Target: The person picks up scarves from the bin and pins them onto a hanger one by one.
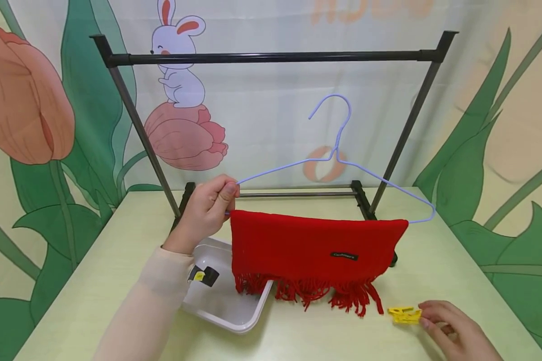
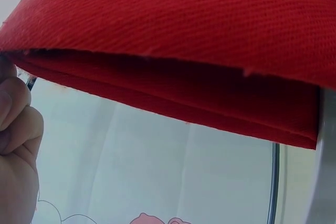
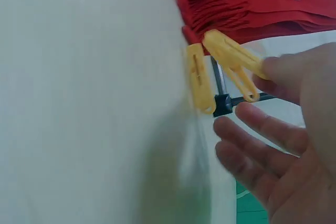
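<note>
My left hand (image 1: 211,210) grips the left end of a light purple wire hanger (image 1: 337,150), which is held up with its hook on top. Over the hanger's lower bar hangs a folded red scarf (image 1: 293,240) with a fringe and a small dark label. In the left wrist view the scarf (image 2: 199,30) fills the top, with curled fingers (image 2: 18,103) at the left edge. Low on the right, my right hand (image 1: 456,328) pinches a yellow clothespin (image 3: 231,53) between thumb and fingers. A second yellow clothespin (image 3: 199,80) lies on the table beside it.
A black metal rack (image 1: 275,57) stands behind the hanger, its feet on the pale table (image 1: 325,336). Below my left forearm sits a white tray (image 1: 239,326) with a dark item with a yellow label (image 1: 203,276) inside. A printed curtain (image 1: 262,120) hangs behind.
</note>
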`<control>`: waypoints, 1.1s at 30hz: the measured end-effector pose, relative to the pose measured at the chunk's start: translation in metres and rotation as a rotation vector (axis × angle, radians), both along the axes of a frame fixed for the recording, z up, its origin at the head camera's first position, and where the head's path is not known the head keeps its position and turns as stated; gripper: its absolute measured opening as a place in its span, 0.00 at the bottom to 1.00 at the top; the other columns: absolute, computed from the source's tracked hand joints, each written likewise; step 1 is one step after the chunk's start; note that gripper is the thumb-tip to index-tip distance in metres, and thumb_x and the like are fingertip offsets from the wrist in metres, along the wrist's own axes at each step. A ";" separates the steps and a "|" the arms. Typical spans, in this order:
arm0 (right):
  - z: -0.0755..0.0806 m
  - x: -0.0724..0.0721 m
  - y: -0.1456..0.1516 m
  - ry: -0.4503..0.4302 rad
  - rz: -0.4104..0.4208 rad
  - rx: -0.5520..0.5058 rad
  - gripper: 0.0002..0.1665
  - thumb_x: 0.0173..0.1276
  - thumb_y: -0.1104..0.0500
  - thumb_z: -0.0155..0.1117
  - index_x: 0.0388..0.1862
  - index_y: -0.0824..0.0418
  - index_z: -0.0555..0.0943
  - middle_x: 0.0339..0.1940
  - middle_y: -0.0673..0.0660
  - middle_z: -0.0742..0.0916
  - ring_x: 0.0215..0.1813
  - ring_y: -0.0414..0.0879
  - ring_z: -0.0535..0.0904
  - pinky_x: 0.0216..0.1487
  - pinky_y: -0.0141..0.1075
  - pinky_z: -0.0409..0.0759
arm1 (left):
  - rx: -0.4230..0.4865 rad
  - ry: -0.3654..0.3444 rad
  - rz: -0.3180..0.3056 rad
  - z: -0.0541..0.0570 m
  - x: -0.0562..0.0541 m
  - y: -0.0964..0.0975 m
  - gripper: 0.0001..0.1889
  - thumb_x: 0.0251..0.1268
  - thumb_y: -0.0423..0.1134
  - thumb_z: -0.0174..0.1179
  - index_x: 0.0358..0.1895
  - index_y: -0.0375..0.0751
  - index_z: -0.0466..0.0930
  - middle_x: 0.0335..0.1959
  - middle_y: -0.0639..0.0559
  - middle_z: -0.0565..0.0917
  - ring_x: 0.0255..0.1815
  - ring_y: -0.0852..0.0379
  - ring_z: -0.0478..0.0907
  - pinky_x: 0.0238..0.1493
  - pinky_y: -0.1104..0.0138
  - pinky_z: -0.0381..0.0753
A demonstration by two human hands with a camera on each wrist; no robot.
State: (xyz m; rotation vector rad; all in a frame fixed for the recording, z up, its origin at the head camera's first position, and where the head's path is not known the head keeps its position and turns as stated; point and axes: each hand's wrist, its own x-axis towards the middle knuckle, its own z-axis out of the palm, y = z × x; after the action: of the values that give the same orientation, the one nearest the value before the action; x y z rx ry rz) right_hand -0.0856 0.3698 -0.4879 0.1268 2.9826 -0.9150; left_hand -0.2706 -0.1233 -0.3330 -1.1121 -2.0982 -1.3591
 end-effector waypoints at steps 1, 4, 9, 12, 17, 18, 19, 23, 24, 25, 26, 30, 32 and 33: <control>0.002 0.001 0.000 0.031 -0.012 -0.016 0.11 0.80 0.58 0.68 0.56 0.59 0.87 0.56 0.56 0.89 0.43 0.27 0.78 0.41 0.26 0.82 | 0.003 0.007 0.001 0.000 0.000 0.000 0.09 0.84 0.31 0.53 0.39 0.32 0.76 0.19 0.47 0.74 0.17 0.60 0.67 0.18 0.70 0.72; 0.006 0.003 -0.003 0.113 -0.039 -0.061 0.11 0.82 0.59 0.65 0.56 0.62 0.86 0.51 0.55 0.91 0.42 0.27 0.80 0.41 0.27 0.83 | 0.015 0.025 0.002 0.000 0.001 0.001 0.09 0.84 0.31 0.54 0.39 0.31 0.77 0.19 0.47 0.74 0.17 0.60 0.68 0.18 0.70 0.72; 0.024 -0.002 -0.014 0.124 -0.068 -0.162 0.14 0.88 0.61 0.53 0.62 0.66 0.80 0.47 0.55 0.88 0.39 0.39 0.79 0.40 0.29 0.82 | 0.029 0.042 0.002 -0.001 0.002 0.001 0.09 0.83 0.30 0.54 0.39 0.31 0.77 0.19 0.47 0.74 0.18 0.60 0.68 0.19 0.70 0.72; 0.039 -0.007 -0.026 0.198 -0.032 -0.221 0.16 0.89 0.60 0.51 0.66 0.66 0.76 0.48 0.47 0.85 0.40 0.40 0.80 0.41 0.27 0.82 | 0.034 0.047 0.005 -0.003 0.002 0.001 0.08 0.83 0.29 0.54 0.39 0.32 0.77 0.19 0.46 0.74 0.19 0.61 0.69 0.19 0.70 0.72; 0.075 -0.025 -0.061 0.443 0.071 -0.316 0.21 0.82 0.68 0.62 0.70 0.66 0.78 0.49 0.36 0.86 0.43 0.35 0.83 0.45 0.20 0.82 | 0.044 0.040 0.022 -0.004 0.002 0.000 0.08 0.83 0.29 0.54 0.39 0.30 0.77 0.20 0.46 0.74 0.19 0.61 0.68 0.19 0.69 0.71; 0.084 -0.029 -0.070 0.477 0.082 -0.341 0.22 0.79 0.69 0.64 0.70 0.66 0.79 0.50 0.35 0.87 0.43 0.34 0.84 0.46 0.19 0.83 | 0.044 0.038 0.027 -0.005 0.002 0.000 0.08 0.83 0.29 0.54 0.39 0.31 0.77 0.20 0.46 0.74 0.19 0.61 0.68 0.19 0.69 0.71; 0.093 -0.034 -0.078 0.497 0.091 -0.361 0.23 0.78 0.70 0.66 0.69 0.66 0.80 0.50 0.35 0.88 0.44 0.33 0.85 0.46 0.20 0.84 | 0.042 0.036 0.031 -0.005 0.002 0.000 0.08 0.83 0.29 0.54 0.40 0.30 0.77 0.19 0.46 0.73 0.19 0.62 0.68 0.19 0.69 0.71; 0.127 -0.053 -0.114 0.533 0.131 -0.460 0.22 0.76 0.69 0.70 0.67 0.65 0.84 0.47 0.36 0.90 0.44 0.34 0.89 0.46 0.23 0.87 | 0.024 0.039 0.055 -0.007 0.004 0.000 0.06 0.82 0.27 0.55 0.41 0.31 0.78 0.19 0.47 0.73 0.20 0.62 0.68 0.21 0.70 0.70; 0.135 -0.058 -0.124 0.541 0.157 -0.482 0.21 0.76 0.69 0.70 0.66 0.65 0.85 0.46 0.38 0.91 0.43 0.37 0.89 0.45 0.25 0.88 | 0.019 0.042 0.063 -0.007 0.004 0.000 0.06 0.81 0.27 0.56 0.41 0.32 0.78 0.19 0.47 0.73 0.20 0.62 0.68 0.21 0.70 0.70; 0.143 -0.063 -0.133 0.548 0.185 -0.496 0.20 0.76 0.68 0.69 0.65 0.65 0.85 0.44 0.39 0.91 0.42 0.38 0.89 0.45 0.25 0.88 | 0.015 0.045 0.070 -0.007 0.005 0.001 0.05 0.81 0.26 0.56 0.41 0.32 0.79 0.19 0.47 0.73 0.21 0.62 0.68 0.22 0.70 0.70; 0.149 -0.069 -0.143 0.558 0.217 -0.505 0.19 0.76 0.68 0.69 0.65 0.65 0.86 0.44 0.39 0.91 0.41 0.39 0.88 0.46 0.26 0.88 | 0.011 0.045 0.076 -0.006 0.006 0.000 0.05 0.80 0.26 0.56 0.41 0.32 0.79 0.19 0.47 0.73 0.21 0.62 0.68 0.22 0.70 0.70; 0.171 -0.090 -0.183 0.621 0.354 -0.518 0.17 0.76 0.70 0.68 0.61 0.65 0.87 0.44 0.48 0.91 0.41 0.40 0.88 0.46 0.26 0.88 | 0.008 0.063 0.077 -0.006 0.006 0.001 0.04 0.80 0.25 0.56 0.41 0.32 0.79 0.19 0.47 0.72 0.22 0.62 0.67 0.22 0.70 0.69; 0.179 -0.101 -0.202 0.648 0.416 -0.501 0.16 0.74 0.71 0.69 0.59 0.66 0.88 0.44 0.54 0.92 0.41 0.40 0.88 0.47 0.25 0.87 | 0.011 0.083 0.071 -0.007 0.005 0.001 0.05 0.80 0.25 0.56 0.41 0.32 0.79 0.19 0.47 0.72 0.21 0.62 0.66 0.22 0.70 0.68; 0.183 -0.106 -0.211 0.655 0.441 -0.491 0.15 0.74 0.71 0.70 0.58 0.66 0.89 0.45 0.57 0.92 0.42 0.40 0.88 0.47 0.25 0.87 | 0.013 0.094 0.067 -0.008 0.005 0.002 0.05 0.80 0.26 0.56 0.41 0.32 0.78 0.18 0.47 0.71 0.21 0.62 0.66 0.22 0.70 0.68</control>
State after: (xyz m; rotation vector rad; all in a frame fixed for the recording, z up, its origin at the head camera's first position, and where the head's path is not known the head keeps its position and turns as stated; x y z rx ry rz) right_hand -0.1912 0.1589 -0.3050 -0.9624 2.9286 -1.8351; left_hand -0.2658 -0.1217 -0.3407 -1.0689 -2.0383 -1.2633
